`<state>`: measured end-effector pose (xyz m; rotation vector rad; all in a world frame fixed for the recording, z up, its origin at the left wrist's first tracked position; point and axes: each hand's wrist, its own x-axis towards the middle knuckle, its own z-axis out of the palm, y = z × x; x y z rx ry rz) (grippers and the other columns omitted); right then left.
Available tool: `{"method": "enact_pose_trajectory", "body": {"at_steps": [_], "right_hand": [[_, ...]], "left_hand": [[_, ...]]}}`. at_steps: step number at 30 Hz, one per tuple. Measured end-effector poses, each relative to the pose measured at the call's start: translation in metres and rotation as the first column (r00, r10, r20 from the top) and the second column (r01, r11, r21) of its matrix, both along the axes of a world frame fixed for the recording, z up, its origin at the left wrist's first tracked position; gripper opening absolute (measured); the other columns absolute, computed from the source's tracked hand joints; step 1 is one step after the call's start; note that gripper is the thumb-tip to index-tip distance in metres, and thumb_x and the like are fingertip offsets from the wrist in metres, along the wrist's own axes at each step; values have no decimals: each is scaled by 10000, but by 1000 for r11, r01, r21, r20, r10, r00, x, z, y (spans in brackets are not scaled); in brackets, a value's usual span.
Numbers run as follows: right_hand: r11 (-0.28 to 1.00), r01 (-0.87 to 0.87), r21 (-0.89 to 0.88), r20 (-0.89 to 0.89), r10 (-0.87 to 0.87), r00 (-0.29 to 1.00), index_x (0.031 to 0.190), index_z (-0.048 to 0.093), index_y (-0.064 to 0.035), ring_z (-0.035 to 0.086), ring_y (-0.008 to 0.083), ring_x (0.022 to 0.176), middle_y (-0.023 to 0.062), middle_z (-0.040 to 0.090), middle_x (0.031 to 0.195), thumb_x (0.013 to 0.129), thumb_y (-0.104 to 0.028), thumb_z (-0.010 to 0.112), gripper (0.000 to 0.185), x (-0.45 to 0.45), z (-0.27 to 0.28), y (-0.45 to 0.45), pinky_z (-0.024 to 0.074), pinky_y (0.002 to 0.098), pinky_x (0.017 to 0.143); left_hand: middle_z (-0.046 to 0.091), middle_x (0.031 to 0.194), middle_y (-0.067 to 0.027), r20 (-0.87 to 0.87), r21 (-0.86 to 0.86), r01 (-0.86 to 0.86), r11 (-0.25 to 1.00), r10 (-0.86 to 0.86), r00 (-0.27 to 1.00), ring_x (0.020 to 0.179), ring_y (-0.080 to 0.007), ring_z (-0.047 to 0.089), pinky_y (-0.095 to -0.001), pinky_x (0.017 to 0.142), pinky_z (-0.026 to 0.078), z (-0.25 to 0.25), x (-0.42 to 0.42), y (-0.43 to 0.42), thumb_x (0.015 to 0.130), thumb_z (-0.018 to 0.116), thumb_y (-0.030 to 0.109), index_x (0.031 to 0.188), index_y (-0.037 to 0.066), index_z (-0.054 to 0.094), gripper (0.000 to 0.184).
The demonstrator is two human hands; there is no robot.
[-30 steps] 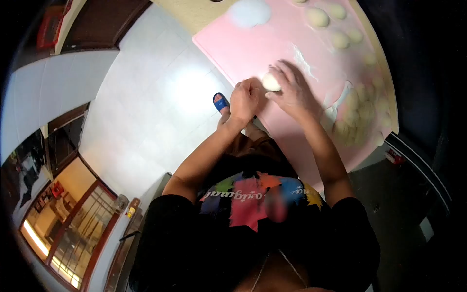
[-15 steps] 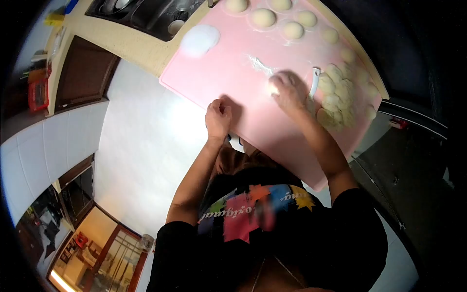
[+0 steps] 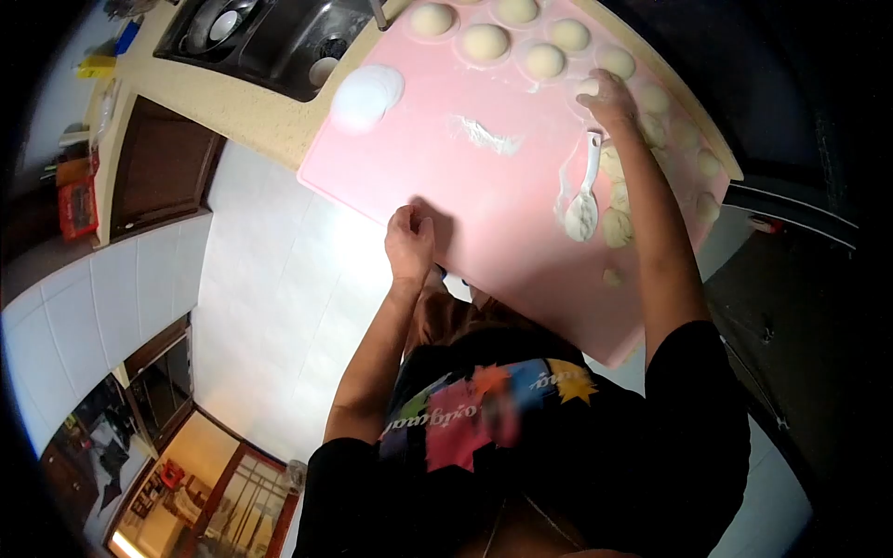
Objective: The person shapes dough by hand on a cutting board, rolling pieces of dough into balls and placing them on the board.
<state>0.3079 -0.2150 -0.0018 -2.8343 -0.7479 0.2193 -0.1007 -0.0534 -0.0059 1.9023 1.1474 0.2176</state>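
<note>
At the far right of the pink mat [image 3: 521, 214], my right hand [image 3: 610, 99] has its fingers round a pale dough ball [image 3: 589, 88], among rows of round dough balls. My left hand [image 3: 409, 244] is curled at the mat's near left edge; whether anything is inside its fingers is hidden. A white spoon [image 3: 584, 200] with flour on it lies left of my right forearm. Several dough pieces [image 3: 617, 227] lie beside the spoon, partly covered by that forearm. Smooth dough balls [image 3: 486, 42] stand along the far side.
A white round patch [image 3: 366, 97] lies at the mat's far left corner. Loose flour [image 3: 486, 136] is smeared mid-mat. Beyond the counter edge [image 3: 270, 121] is a steel sink [image 3: 307, 46] holding bowls. A tiled floor [image 3: 270, 260] lies to the left.
My right hand has moved away from me and to the right, from mid-mat to the rows of dough balls, with the ball. The view has shifted slightly. My left hand stays near the edge.
</note>
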Motion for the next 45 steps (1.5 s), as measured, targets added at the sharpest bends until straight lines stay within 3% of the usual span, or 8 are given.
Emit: {"method": "enact_pose_trajectory", "body": {"at_steps": [2,5,18,21,25,28,35,45], "right_hand": [[977,-146,157,25,143,989,1347,567,-117,538,336,1263,153,596,1325,723,-211,799,672,5,-2,-11,431,410,1073],[935,-339,100,-20,343,939,1374,565,-118,528,327,1285,153,584,1355,740,-209,797,681,16,-4,-22,411,403,1098],[970,-224,92,70,218,973,1391,546,-94,540,373,1270,202,575,1369,787,-344,786,696,19,-15,-3,425,462,1078],[984,-175,-35,330,177,927,1377,551,-56,536,373,1256,202,569,1374,842,-323,754,632,-9,13,11,424,443,1075],[934,-325,146,157,303,940,1282,626,-83,542,353,1237,139,608,1322,883,-256,705,441,-74,23,18,418,454,1062],[877,-477,59,359,427,830,1294,618,-81,514,359,1277,130,558,1401,885,-198,686,431,-141,38,-3,397,502,1072],[992,56,111,325,-90,941,1412,472,9,471,423,1324,261,496,1428,896,-272,696,629,-131,-5,-135,336,528,1132],[966,130,224,253,-187,949,1506,355,1,371,453,1396,279,387,1508,980,-285,607,650,-267,-22,-206,269,549,1149]], "left_hand": [[696,1010,-199,33,-26,-20,999,20,999,892,-321,689,-399,817,559,-5,-2,0,850,671,105,1099,-21,666,279],[695,993,-187,16,0,-21,1000,21,1000,878,-311,688,-392,811,559,-11,-3,0,849,677,108,1107,-7,663,283],[688,972,-195,6,20,-4,1000,4,1000,864,-327,680,-402,790,551,-7,0,2,846,676,132,1063,-9,658,260],[687,963,-199,5,20,-15,1000,15,1000,862,-339,677,-406,790,550,-5,0,1,845,666,134,1047,-10,656,249],[695,968,-191,14,22,1,1000,-1,1000,861,-342,680,-407,787,552,-4,-2,2,840,664,127,1042,-6,657,242],[698,972,-185,22,-11,34,999,-33,999,865,-333,683,-402,794,555,-3,-3,2,841,668,123,1045,-5,658,241],[698,965,-179,49,4,92,996,-92,995,839,-314,683,-395,787,557,-15,-1,4,837,680,127,1064,-16,656,269],[700,926,-169,-3,40,142,989,-142,990,842,-307,686,-387,796,550,-6,2,11,844,678,125,1080,-37,644,288]]}}
